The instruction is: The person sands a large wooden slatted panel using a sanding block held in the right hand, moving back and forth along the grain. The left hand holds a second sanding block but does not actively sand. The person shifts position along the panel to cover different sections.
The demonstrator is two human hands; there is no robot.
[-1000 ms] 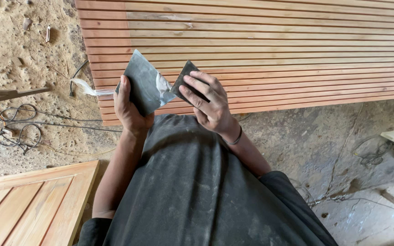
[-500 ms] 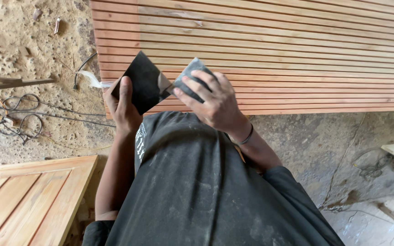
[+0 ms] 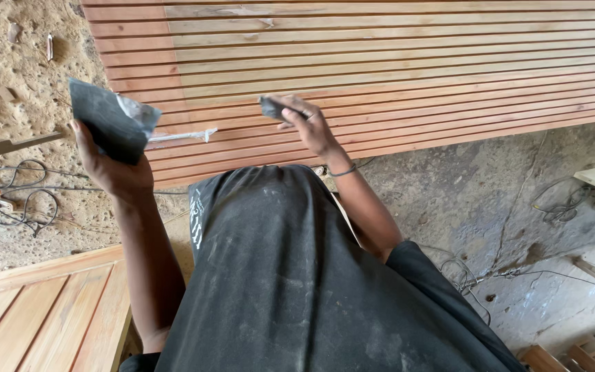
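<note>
While I watched through the head camera, the left hand (image 3: 108, 169) stood at nine o'clock, its fingers clamped round the larger dark sanding sheet (image 3: 111, 120), held up off the work. The right hand (image 3: 308, 124) lay at twelve o'clock, fingers pinched together on a small folded piece of sandpaper (image 3: 270, 108) that touched the slatted wooden panel (image 3: 394, 76). A pale scrap (image 3: 180, 136) lay on the slats between the two hands. Loose cables (image 3: 15, 200) lay on the sandy floor (image 3: 8, 76) at nine o'clock; a second wooden panel (image 3: 43, 317) sat at seven o'clock.

To do this step well, I judged that the folded edge should ride inside one groove, travel along the grain, and keep light, even pressure so the slat corners stay crisp.

Compared with the frame half a second earlier, the hands had parted: there both pieces met before the chest; here the left had swung outward and the right had reached forward to the slats.
</note>
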